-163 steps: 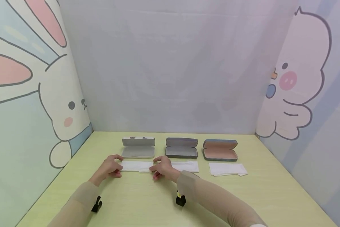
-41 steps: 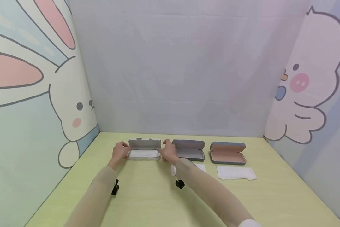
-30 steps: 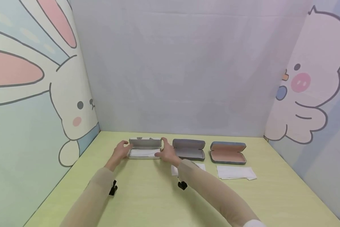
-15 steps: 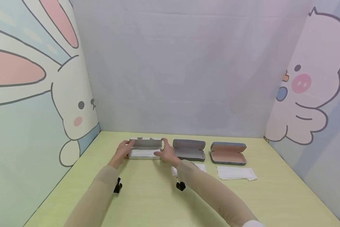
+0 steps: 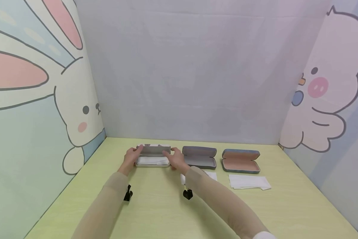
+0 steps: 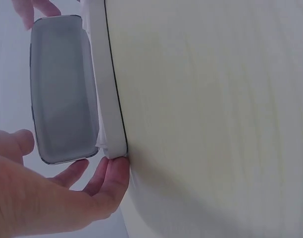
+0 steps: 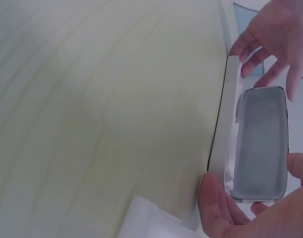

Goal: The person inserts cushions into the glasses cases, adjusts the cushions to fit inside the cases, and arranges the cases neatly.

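Observation:
A white-rimmed glasses case [image 5: 153, 151] stands with its grey-lined lid raised at the back left of the table. Inside its base lies a folded white cloth [image 5: 153, 161]. My left hand [image 5: 131, 157] holds the case's left end, thumb at the lid's edge and fingers against the end of the base, as the left wrist view shows beside the lid [image 6: 62, 91]. At the other end my right hand [image 5: 177, 160] has its thumb on the lid's front edge. Its fingers [image 7: 211, 193] touch the base end in the right wrist view.
Right of the case stand a dark grey glasses case [image 5: 201, 162] and a blue one with pink lining [image 5: 240, 163], both with lids up. In front lie two more white cloths, one partly behind the right forearm [image 5: 211, 175], one farther right [image 5: 248, 181].
The left cloth has gone from the table into the left case. Both hands have moved forward to the case's ends. Lately the right thumb rose from the base to the lid.

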The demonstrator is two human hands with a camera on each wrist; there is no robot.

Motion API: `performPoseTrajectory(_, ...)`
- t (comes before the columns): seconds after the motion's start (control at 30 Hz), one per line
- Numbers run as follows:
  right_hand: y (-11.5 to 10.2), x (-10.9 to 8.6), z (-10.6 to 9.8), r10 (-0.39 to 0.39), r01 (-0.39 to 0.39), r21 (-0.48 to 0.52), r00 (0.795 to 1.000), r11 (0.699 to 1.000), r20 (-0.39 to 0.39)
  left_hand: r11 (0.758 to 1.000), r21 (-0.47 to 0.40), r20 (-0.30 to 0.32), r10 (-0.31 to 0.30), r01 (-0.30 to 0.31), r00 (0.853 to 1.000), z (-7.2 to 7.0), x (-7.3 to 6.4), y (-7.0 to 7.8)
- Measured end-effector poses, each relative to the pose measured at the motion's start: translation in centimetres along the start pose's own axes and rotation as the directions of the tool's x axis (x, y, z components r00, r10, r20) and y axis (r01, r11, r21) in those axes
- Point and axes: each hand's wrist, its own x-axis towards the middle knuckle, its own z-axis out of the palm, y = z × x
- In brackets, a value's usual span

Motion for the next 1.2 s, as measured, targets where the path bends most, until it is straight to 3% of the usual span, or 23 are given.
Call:
performPoseTrajectory(0.2,0.1,0.5,0.3,0.014,-0.014,-0.013,1.000,1.000,-0.020,1.000,0.011,-0.028,0.003,-0.003,1.000,0.1,-0.1,0.3)
performPoseTrajectory(0.4,-0.2,0.4,0.4,0.051,-0.050,0.041,0.998,0.998,-0.028,1.000,0.008,-0.054,-0.015,0.015,0.998,0.4,-0.1,0.4)
performPoseTrajectory(0.77,-0.7,1.5,0.7,0.142,-0.142,0.003,0.982,0.990,-0.121,1.000,0.001,-0.082,-0.028,0.028,0.996,0.8,-0.1,0.6)
performPoseTrajectory(1.2,-0.8,1.4,1.3,0.140,-0.142,0.005,0.974,0.990,-0.177,0.999,-0.006,-0.108,-0.037,0.036,0.994,1.0,0.2,0.4)
